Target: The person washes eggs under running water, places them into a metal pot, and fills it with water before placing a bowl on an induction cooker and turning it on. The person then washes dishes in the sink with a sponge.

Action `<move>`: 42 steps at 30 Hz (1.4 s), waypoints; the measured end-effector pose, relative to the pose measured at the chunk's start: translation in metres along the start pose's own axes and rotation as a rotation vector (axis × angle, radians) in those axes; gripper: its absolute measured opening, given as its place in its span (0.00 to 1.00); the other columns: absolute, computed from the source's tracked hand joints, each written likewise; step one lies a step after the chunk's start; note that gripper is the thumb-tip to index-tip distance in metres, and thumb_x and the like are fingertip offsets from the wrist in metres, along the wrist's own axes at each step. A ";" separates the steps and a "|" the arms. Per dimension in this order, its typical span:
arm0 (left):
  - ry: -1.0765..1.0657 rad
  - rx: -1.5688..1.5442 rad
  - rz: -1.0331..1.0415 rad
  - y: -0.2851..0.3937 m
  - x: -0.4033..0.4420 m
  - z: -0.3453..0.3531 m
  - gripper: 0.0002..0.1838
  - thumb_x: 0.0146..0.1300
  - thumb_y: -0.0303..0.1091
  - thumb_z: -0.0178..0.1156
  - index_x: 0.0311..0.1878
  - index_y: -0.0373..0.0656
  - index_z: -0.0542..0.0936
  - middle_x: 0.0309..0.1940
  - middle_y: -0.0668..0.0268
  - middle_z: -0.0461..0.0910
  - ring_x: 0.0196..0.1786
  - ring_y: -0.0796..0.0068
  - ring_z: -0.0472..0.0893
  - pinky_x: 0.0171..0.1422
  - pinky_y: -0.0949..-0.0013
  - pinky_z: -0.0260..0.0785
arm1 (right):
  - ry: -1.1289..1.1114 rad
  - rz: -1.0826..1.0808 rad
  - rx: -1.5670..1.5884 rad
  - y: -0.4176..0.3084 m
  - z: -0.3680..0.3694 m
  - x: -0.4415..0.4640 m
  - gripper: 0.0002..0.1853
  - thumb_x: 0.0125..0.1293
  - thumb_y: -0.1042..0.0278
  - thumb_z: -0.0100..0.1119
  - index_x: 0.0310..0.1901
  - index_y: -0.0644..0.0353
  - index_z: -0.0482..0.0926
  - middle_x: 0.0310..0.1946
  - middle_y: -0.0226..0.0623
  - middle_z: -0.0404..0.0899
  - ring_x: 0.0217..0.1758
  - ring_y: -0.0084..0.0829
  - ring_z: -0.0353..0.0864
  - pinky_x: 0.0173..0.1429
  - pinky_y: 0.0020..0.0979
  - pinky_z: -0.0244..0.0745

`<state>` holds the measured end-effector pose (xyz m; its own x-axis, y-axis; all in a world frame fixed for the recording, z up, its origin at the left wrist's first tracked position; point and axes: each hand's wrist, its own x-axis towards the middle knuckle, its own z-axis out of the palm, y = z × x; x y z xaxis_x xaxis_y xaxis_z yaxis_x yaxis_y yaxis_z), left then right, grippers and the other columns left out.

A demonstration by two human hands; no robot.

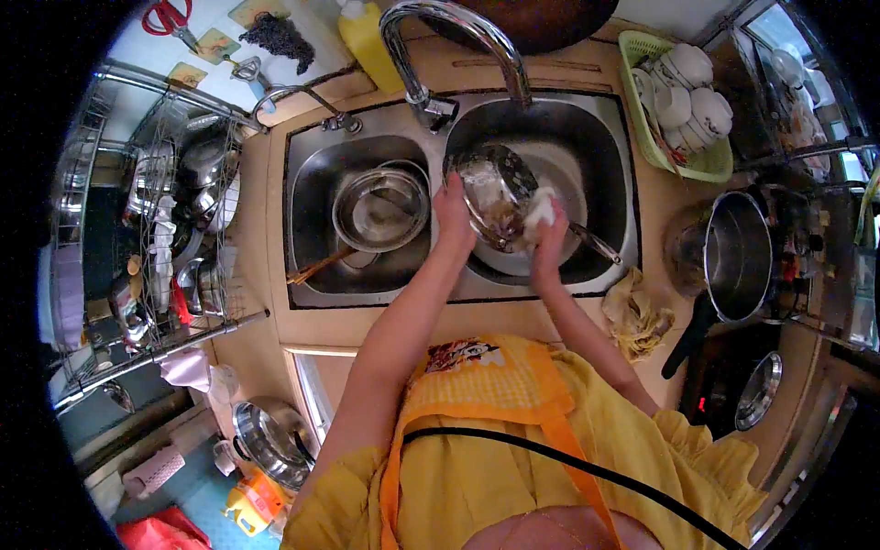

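Observation:
Over the right sink basin (607, 174), my left hand (452, 213) grips the left rim of a shiny metal bowl (490, 183), which is tilted. My right hand (549, 240) is closed on a white sponge or cloth (541, 209), pressed to the bowl's right side. Exactly what the white thing is, I cannot tell. Beneath the bowl a wide, pale round pan or basin (559, 165) rests in the sink. A metal handle (598, 244) slants out to the right of my right hand; where it joins is hidden.
Stacked metal bowls (380, 211) and chopsticks (321, 266) occupy the left basin. The faucet (454, 14) arches above. On the right are a green basket (655, 151) of white bowls, a crumpled rag (632, 316) and a pot (738, 257). A wire rack (174, 220) stands left.

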<state>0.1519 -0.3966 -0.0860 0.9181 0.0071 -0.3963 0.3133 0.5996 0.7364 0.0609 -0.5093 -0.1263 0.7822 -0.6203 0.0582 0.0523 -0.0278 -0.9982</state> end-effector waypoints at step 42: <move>-0.442 0.745 -0.115 0.054 -0.012 0.002 0.19 0.58 0.44 0.51 0.29 0.33 0.75 0.22 0.67 0.72 0.26 0.79 0.71 0.28 0.70 0.68 | -0.138 0.281 0.227 0.037 0.005 0.091 0.22 0.54 0.59 0.54 0.49 0.60 0.69 0.48 0.44 0.68 0.50 0.41 0.66 0.52 0.36 0.61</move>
<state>0.1586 -0.3660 -0.0401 0.8327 -0.4252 -0.3548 0.3449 -0.1031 0.9330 0.1365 -0.5630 -0.1578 0.8607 -0.4676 -0.2015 -0.0524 0.3123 -0.9485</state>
